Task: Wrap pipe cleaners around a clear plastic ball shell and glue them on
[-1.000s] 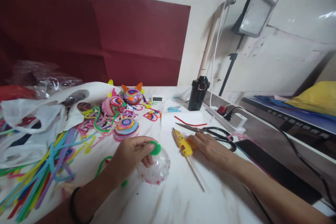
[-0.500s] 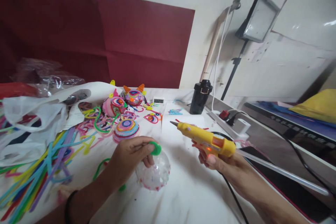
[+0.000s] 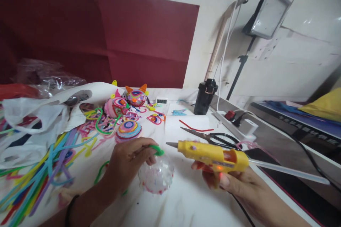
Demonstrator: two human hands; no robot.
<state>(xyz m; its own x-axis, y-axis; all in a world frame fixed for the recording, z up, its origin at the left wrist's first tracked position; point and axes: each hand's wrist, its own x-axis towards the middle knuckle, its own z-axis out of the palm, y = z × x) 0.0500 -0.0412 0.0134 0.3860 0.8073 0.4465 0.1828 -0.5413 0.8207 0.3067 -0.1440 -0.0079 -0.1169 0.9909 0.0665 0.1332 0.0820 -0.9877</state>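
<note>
Between thumb and fingers, my left hand [image 3: 133,159] pinches a small coiled green pipe cleaner piece [image 3: 158,150]. It is at the top of a clear plastic ball [image 3: 156,177] dotted with red bits; whether the piece touches the ball I cannot tell. My right hand [image 3: 226,181] is wrapped round the handle of a yellow hot glue gun [image 3: 213,154]. Its indicator glows orange, and a clear glue stick [image 3: 290,172] sticks out behind. The nozzle points left, a little right of the green piece.
Black-handled scissors [image 3: 210,137] and a red pipe cleaner [image 3: 195,127] lie beyond the glue gun. Loose pipe cleaners [image 3: 45,173] spread on the left. Decorated balls [image 3: 129,131] stand behind my left hand. A black bottle [image 3: 205,97] and a power strip [image 3: 237,127] are at the back right.
My right hand has lowered the glue gun, its nozzle now nearer the ball and the scissors uncovered. My left hand has tipped the green piece flatter over the ball's top.
</note>
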